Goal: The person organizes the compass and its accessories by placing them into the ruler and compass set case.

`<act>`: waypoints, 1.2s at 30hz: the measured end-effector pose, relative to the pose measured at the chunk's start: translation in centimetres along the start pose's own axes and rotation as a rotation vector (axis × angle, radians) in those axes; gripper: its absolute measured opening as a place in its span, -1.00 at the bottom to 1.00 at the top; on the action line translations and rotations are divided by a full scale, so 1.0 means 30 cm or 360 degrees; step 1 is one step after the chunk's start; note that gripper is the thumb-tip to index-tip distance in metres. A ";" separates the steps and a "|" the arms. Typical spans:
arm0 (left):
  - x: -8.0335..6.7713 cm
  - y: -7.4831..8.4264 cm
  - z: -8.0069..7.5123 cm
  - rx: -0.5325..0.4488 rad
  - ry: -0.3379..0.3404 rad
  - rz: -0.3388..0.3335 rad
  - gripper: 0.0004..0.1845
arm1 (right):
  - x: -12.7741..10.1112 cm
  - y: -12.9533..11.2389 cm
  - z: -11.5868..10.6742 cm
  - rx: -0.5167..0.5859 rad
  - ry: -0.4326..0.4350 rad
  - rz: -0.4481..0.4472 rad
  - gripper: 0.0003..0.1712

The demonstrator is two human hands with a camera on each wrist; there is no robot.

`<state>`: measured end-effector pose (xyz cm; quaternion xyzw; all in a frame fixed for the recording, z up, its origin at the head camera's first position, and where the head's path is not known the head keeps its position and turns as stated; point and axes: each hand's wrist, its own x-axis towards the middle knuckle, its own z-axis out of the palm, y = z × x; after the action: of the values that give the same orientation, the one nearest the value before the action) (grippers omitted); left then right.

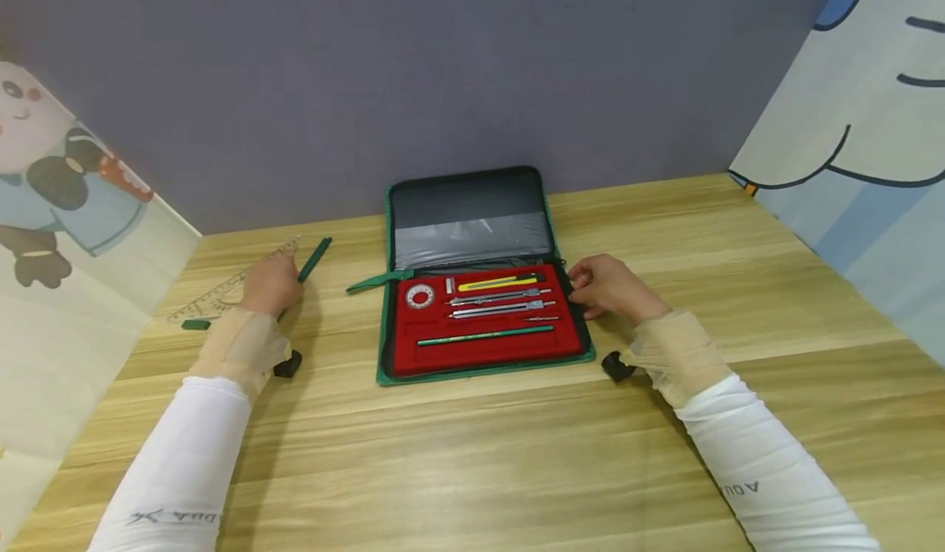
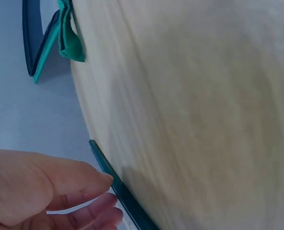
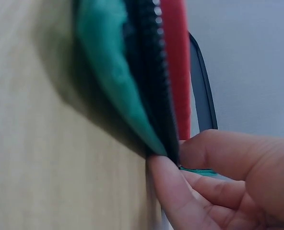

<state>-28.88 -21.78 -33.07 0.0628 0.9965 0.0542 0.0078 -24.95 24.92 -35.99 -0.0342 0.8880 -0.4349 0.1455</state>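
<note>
White stretch-fabric sleeves [image 1: 173,445] covered both forearms at the near side of the pale wood-grain tabletop [image 1: 480,462]. Hand states were as follows.

Left hand [image 1: 271,284]: positioned far left; thumb and curled fingers appeared to pinch the slim dark-green strip [image 1: 316,258]. A clear plastic set square [image 1: 221,288] lay to its left; whether the two were joined could not be told.

Right hand [image 1: 611,284]: thumb inside, finger outside, gripping the right edge of the green zippered fabric case [image 1: 465,199]. This case lay open at centre, its black-lined lid at the far side. Its red tray [image 1: 517,353] carried a yellow-handled knife [image 1: 495,282], silver metal compasses [image 1: 502,311] and a green pencil [image 1: 485,336].

Handling, by judgement: the case was soft-edged, moderately light and best taken by its zippered rim, held level because the instruments could slip out. The strip seemed light and stiff, suited to a mid-length pinch; the set square, thin and brittle, called for its edges.
</note>
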 end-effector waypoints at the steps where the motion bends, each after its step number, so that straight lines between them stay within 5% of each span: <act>1: 0.000 0.001 0.001 0.0014 -0.0003 -0.0008 -0.77 | 0.001 0.000 0.000 -0.0003 0.0000 -0.0002 -0.53; 36: 0.008 0.012 0.024 -0.0019 -0.0127 -0.0138 -0.88 | 0.000 -0.005 -0.005 -0.0001 -0.0022 0.0000 -0.52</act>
<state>-29.07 -21.32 -33.77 0.0218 0.9969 0.0571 0.0503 -25.01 24.93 -35.80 -0.0372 0.8872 -0.4343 0.1515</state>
